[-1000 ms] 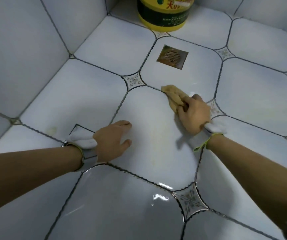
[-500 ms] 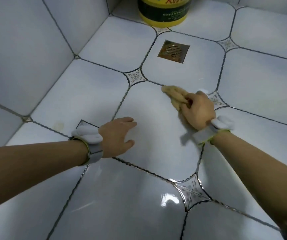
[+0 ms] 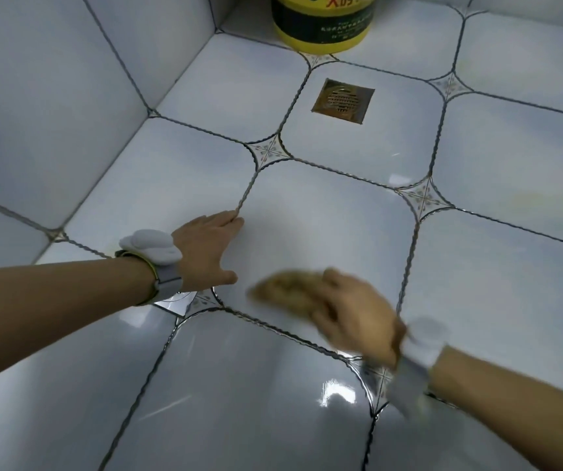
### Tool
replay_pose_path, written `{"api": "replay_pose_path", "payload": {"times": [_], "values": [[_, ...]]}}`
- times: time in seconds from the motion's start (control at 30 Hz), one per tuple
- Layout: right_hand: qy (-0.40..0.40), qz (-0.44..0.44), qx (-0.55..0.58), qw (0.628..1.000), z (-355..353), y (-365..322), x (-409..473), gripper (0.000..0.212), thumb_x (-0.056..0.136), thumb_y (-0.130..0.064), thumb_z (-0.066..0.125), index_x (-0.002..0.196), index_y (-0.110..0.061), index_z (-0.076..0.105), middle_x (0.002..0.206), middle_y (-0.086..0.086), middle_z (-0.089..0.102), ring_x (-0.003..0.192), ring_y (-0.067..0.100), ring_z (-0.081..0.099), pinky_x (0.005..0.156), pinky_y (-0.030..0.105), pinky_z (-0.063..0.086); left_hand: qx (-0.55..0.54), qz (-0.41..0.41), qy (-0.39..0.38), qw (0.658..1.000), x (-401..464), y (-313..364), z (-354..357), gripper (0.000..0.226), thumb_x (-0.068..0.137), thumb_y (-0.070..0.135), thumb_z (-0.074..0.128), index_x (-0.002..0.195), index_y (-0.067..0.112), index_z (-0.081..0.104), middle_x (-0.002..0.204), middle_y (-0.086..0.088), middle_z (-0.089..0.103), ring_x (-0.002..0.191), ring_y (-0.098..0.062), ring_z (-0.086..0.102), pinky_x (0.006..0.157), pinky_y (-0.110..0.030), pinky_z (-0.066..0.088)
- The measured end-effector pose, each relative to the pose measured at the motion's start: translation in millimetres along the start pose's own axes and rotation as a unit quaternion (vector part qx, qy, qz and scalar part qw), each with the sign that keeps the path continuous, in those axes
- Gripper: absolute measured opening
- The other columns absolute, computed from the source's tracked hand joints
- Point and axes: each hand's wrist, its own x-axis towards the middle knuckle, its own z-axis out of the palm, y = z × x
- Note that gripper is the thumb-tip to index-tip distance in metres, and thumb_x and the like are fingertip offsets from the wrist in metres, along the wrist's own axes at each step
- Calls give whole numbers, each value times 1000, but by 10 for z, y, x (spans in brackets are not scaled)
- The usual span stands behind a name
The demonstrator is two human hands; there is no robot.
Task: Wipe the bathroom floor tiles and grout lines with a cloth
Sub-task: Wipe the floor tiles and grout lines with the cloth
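A: State the position of the cloth (image 3: 285, 292).

B: The cloth lies on the floor tile (image 3: 324, 226) at the centre of the view, near that tile's near edge. The right hand (image 3: 354, 314) holds it bunched under the palm and fingers. That hand and the cloth are motion-blurred, so the finger placement cannot be read in detail.

A: State the condition of the left hand (image 3: 205, 253).

B: Open. It rests flat on the same tile at its left side, fingers straight, fingertips touching the grout line (image 3: 247, 192) that runs away toward the far corner. It grips nothing. Judgement: it serves as a brace.

A: Which relation governs the next stroke?

B: The cloth projects from the right hand toward the left hand, its long axis roughly parallel to the near grout line (image 3: 273, 329), just beyond it. The two hands are near each other but apart. The unwiped stretch of the tile lies away from the person, toward the floor drain (image 3: 343, 100) and the yellow tub (image 3: 322, 25). Judgement: the right hand is the working hand, and the stroke must clear the left thumb.
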Motion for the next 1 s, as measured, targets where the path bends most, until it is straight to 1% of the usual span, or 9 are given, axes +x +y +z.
{"api": "replay_pose_path", "payload": {"times": [0.1,0.17,0.23,0.37,0.53,0.67,0.8,0.87,1.0], "values": [[151,183,-59,970,-292,507,701,27,90,-31,54,115,-24,62,97,10,54,88,37,59,74,38,46,-16,-11,19,1000,27,-65,-39,94,78,50,66,151,17,18,159,-2,15,145,-19,20,117,-34,23],[195,300,-81,930,-476,696,1102,23,88,-28,54,101,-13,65,99,16,55,90,40,60,72,36,41,-18,-33,24,999,33,-116,-69,89,78,49,66,149,16,23,158,-2,18,143,-20,23,114,-34,26],[198,343,-89,914,-488,646,1339,24,89,-25,52,101,-9,66,104,18,56,92,40,61,69,34,36,-20,-60,33,997,27,-169,-85,82,80,45,66,146,14,28,156,-3,24,141,-23,29,111,-36,31],[110,181,-62,975,-103,12,1329,28,94,-32,50,115,-17,63,109,14,54,93,37,60,70,36,41,-43,-89,69,993,59,-259,-175,51,85,21,57,132,7,42,137,-8,44,124,-32,47,98,-41,44],[-55,-80,14,995,320,-530,703,26,92,-24,59,115,-13,64,107,12,54,84,33,56,71,41,51,-75,-101,69,990,167,-271,-191,54,92,12,46,145,11,34,155,-4,29,140,-26,31,112,-35,28],[90,46,-9,995,7,34,1103,34,90,-30,55,124,-37,58,96,3,50,82,28,55,68,33,43,-90,-74,78,990,204,-77,-127,38,92,10,44,130,6,48,141,-11,45,126,-29,44,101,-37,37],[196,235,-51,951,-468,665,1411,17,88,-28,52,97,-20,64,89,8,48,79,34,59,63,31,32,-98,-51,74,991,303,91,-107,49,94,14,43,143,15,38,152,-2,33,138,-23,34,111,-36,30],[191,232,-64,952,-454,653,1160,17,85,-26,54,98,-18,63,92,9,52,81,36,58,64,35,39,-103,-36,69,992,374,189,-90,54,95,19,44,147,20,31,157,3,24,143,-19,26,116,-34,24],[67,51,-5,996,-169,261,49,26,82,-22,61,108,-26,57,94,-2,49,78,22,55,68,32,43,-97,31,57,993,412,374,-42,65,90,38,55,148,25,29,158,5,19,144,-14,21,116,-34,25]]}}
